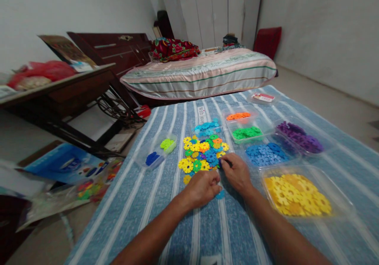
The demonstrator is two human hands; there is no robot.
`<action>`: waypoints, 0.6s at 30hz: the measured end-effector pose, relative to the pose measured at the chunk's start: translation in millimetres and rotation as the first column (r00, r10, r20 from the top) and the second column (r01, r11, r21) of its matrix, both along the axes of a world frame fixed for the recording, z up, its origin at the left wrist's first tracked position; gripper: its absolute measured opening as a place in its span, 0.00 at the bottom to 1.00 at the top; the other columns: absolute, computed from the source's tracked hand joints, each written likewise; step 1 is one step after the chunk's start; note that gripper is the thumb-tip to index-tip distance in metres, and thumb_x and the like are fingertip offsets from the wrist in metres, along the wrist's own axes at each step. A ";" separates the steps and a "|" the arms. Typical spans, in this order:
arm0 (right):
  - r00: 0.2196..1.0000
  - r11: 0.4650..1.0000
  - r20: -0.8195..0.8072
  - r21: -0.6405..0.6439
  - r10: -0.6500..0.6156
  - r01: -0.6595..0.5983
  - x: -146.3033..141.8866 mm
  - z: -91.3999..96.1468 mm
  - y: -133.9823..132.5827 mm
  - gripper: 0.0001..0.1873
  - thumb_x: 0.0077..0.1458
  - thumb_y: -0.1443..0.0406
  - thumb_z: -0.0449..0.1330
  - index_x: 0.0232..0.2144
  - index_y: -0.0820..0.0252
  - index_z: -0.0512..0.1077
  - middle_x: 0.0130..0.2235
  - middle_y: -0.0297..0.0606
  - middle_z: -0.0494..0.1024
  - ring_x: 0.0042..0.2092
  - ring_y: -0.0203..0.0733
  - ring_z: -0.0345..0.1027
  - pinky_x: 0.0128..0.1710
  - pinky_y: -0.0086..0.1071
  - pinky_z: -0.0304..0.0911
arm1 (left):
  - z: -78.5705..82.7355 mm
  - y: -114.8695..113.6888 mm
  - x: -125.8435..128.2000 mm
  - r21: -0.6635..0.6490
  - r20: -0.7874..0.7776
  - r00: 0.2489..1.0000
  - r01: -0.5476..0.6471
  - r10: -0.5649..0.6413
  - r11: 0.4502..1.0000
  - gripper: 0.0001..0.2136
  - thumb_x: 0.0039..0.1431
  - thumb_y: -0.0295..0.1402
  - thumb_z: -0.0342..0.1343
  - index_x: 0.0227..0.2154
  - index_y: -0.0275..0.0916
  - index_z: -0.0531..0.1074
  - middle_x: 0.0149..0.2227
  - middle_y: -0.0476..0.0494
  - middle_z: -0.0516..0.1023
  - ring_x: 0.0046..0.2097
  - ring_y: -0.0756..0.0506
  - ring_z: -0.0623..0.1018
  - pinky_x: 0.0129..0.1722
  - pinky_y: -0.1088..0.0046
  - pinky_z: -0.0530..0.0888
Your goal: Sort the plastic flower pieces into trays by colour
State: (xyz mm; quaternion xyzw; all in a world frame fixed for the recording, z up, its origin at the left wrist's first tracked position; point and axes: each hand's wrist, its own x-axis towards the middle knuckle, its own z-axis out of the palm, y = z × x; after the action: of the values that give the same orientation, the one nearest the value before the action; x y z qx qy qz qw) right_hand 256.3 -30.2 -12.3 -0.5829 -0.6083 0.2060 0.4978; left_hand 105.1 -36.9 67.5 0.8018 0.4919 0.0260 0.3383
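Observation:
A mixed pile of flower-shaped plastic discs (pixel 197 165), in yellow, green, blue and orange, lies on the striped blue cloth. My left hand (pixel 203 188) is closed at the near edge of this pile, and its fingertips hide what they hold, if anything. Just below those fingers a light blue disc (pixel 219 194) shows; whether it is held or lies on the cloth I cannot tell. At the pile's right side my right hand (pixel 237 172) pinches a dark blue disc (pixel 219 162) between thumb and forefinger.
Clear boxes hold sorted discs: yellow (pixel 297 194), blue (pixel 265 154), purple (pixel 300 137), green (pixel 247 133), orange (pixel 238 116) and light blue (pixel 207 127). On the left, one container holds lime discs (pixel 167 144) and dark blue discs (pixel 152 158). A bed (pixel 198 75) stands beyond.

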 end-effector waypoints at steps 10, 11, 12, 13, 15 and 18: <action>1.000 1.000 0.002 -0.001 -0.008 0.008 -0.2 1.9 -0.6 0.10 0.55 0.65 0.53 0.30 0.58 0.74 0.33 0.38 0.76 0.37 0.42 0.68 0.39 0.33 0.61 | 10.4 -13.1 7.0 0.142 -0.315 0.938 0.199 -0.146 0.970 0.03 0.52 0.33 0.54 0.28 0.39 0.71 0.33 0.45 0.75 0.37 0.45 0.75 0.32 0.72 0.63; 1.000 1.000 -0.001 -0.001 -0.009 0.009 -0.3 2.2 -0.6 0.10 0.55 0.65 0.53 0.30 0.58 0.74 0.33 0.38 0.76 0.37 0.42 0.68 0.39 0.33 0.61 | 10.1 -13.7 7.3 0.139 -0.314 0.937 0.203 -0.151 0.969 0.04 0.53 0.33 0.54 0.28 0.39 0.71 0.33 0.45 0.75 0.36 0.45 0.75 0.32 0.73 0.63; 1.000 1.000 -0.004 -0.003 -0.009 0.009 -0.3 2.3 -0.7 0.10 0.55 0.65 0.53 0.30 0.58 0.74 0.33 0.38 0.76 0.37 0.42 0.68 0.39 0.33 0.61 | 9.9 -14.3 7.4 0.135 -0.313 0.936 0.209 -0.159 0.969 0.05 0.53 0.34 0.55 0.28 0.39 0.71 0.33 0.45 0.75 0.36 0.45 0.74 0.32 0.73 0.64; 1.000 1.000 -0.007 -0.003 -0.007 0.007 -0.3 2.2 -0.7 0.10 0.55 0.65 0.53 0.30 0.58 0.74 0.33 0.38 0.76 0.37 0.42 0.68 0.39 0.33 0.61 | 9.7 -15.0 7.5 0.135 -0.315 0.934 0.218 -0.167 0.967 0.05 0.53 0.35 0.55 0.29 0.39 0.71 0.33 0.45 0.75 0.36 0.45 0.74 0.32 0.73 0.64; 1.000 1.000 -0.011 -0.002 -0.002 0.002 -0.2 1.7 -0.5 0.10 0.55 0.65 0.53 0.30 0.58 0.74 0.33 0.38 0.76 0.37 0.42 0.68 0.39 0.33 0.61 | 9.5 -16.1 7.5 0.137 -0.320 0.928 0.244 -0.190 0.960 0.05 0.53 0.34 0.55 0.31 0.39 0.72 0.34 0.45 0.75 0.37 0.44 0.74 0.33 0.72 0.65; 1.000 1.000 -0.007 -0.001 0.004 -0.004 0.1 0.8 -0.3 0.09 0.55 0.65 0.53 0.30 0.58 0.74 0.33 0.38 0.75 0.37 0.42 0.67 0.39 0.33 0.61 | 9.6 -15.4 7.7 0.108 -0.321 0.918 0.281 -0.234 0.954 0.06 0.50 0.31 0.56 0.33 0.39 0.72 0.34 0.45 0.76 0.38 0.44 0.74 0.33 0.72 0.65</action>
State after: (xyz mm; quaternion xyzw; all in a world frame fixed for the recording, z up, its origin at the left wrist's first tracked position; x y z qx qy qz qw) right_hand 256.4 -30.5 -11.6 -0.5813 -0.6075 0.2092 0.4992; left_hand 112.8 -52.3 77.1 0.8775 0.4244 -0.1052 0.1970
